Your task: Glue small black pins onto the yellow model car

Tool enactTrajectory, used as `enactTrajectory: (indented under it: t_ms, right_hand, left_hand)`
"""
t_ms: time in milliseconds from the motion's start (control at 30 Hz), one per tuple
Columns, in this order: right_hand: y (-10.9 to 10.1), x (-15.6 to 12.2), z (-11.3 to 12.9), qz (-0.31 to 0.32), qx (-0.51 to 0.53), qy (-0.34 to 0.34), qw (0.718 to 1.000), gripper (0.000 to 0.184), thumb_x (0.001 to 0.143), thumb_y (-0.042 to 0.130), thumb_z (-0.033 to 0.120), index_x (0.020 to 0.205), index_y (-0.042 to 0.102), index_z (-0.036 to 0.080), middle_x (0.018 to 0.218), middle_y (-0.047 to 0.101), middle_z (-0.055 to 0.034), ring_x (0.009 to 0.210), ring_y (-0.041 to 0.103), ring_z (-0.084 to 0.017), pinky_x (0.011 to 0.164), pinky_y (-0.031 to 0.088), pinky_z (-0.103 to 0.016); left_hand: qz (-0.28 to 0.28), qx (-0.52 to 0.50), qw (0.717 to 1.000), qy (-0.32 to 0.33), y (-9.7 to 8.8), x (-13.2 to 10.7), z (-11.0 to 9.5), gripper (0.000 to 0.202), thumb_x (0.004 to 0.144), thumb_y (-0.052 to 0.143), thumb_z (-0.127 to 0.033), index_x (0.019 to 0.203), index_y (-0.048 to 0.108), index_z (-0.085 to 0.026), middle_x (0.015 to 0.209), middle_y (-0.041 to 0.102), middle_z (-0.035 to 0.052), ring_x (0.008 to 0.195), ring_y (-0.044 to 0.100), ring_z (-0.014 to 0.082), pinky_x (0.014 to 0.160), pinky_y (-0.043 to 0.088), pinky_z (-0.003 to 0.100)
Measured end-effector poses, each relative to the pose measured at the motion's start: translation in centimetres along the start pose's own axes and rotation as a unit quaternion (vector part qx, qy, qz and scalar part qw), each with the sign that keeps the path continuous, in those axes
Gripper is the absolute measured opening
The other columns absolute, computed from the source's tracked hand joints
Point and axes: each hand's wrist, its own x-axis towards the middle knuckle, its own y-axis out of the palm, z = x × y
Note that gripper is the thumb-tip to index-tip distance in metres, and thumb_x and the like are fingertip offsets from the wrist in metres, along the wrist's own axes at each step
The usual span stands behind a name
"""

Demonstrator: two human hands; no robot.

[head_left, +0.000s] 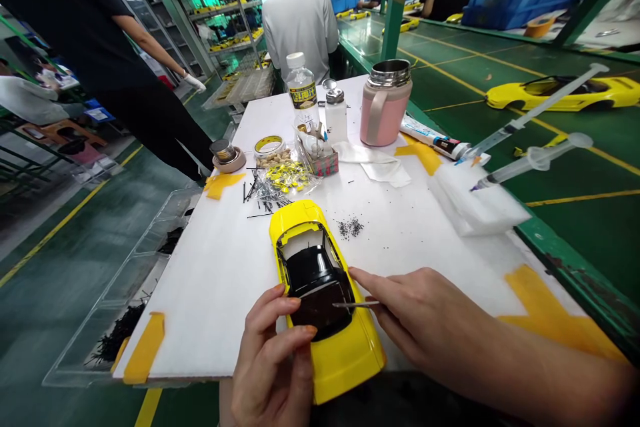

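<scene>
A yellow model car body [345,353] with a black roof and a dark glossy window [320,310] is tilted over the front of the white board. My left hand [277,360] grips its left side, fingertips on the window's edge. My right hand [415,310] is closed around a thin metal tool, perhaps tweezers [357,305], whose tip lies over the dark window. The right index finger touches the car's right side. Beyond the car, a scatter of tiny black bits [351,227] lies on the board. Part of the tool is hidden by my right hand.
Behind the car are a bag of small yellow parts [287,177], black sticks, a tape roll [269,145], bottles and a pink mug [385,107]. Syringes [533,163] stick into white foam [475,203] at right. A clear tray [75,363] sits left. People stand beyond.
</scene>
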Motion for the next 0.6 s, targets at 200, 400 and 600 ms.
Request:
enactTrajectory:
  t_ms: [200, 400, 600]
  right_hand:
    - [-0.1, 0.0, -0.4, -0.015, 0.003, 0.001, 1.000, 0.028, 0.092, 0.046, 0.006, 0.109, 0.065, 0.016, 0.084, 0.075, -0.0045, 0.067, 0.072, -0.022, 0.056, 0.040, -0.033]
    - [-1.1, 0.4, -1.6, -0.087, 0.078, 0.037, 0.992, 0.027, 0.095, 0.045, 0.009, 0.093, 0.071, 0.018, 0.082, 0.073, -0.0044, 0.072, 0.068, -0.018, 0.066, 0.042, -0.027]
    - [-1.1, 3.0, -1.7, -0.079, 0.253, 0.093, 0.960, 0.018, 0.094, 0.062, 0.028, 0.084, 0.070, 0.016, 0.058, 0.046, 0.0059, 0.056, 0.039, -0.011, 0.054, 0.028, -0.024]
  left_hand:
    - [-0.007, 0.005, 1.000, 0.000, 0.2, 0.1, 0.0, 0.029, 0.085, 0.058, 0.006, 0.099, 0.069, -0.017, 0.121, 0.064, 0.0097, 0.129, 0.059, 0.0251, 0.107, 0.054, 0.040]
    - [-0.015, 0.000, 1.000, -0.005, 0.2, -0.2, 0.2, 0.028, 0.085, 0.059, 0.005, 0.098, 0.069, -0.018, 0.120, 0.065, 0.0105, 0.129, 0.060, 0.0262, 0.106, 0.054, 0.040]
    - [-0.025, -0.024, 0.999, -0.026, 0.2, -0.5, 0.6, 0.026, 0.087, 0.060, 0.003, 0.101, 0.069, -0.018, 0.119, 0.067, 0.0108, 0.131, 0.058, 0.0276, 0.108, 0.053, 0.044]
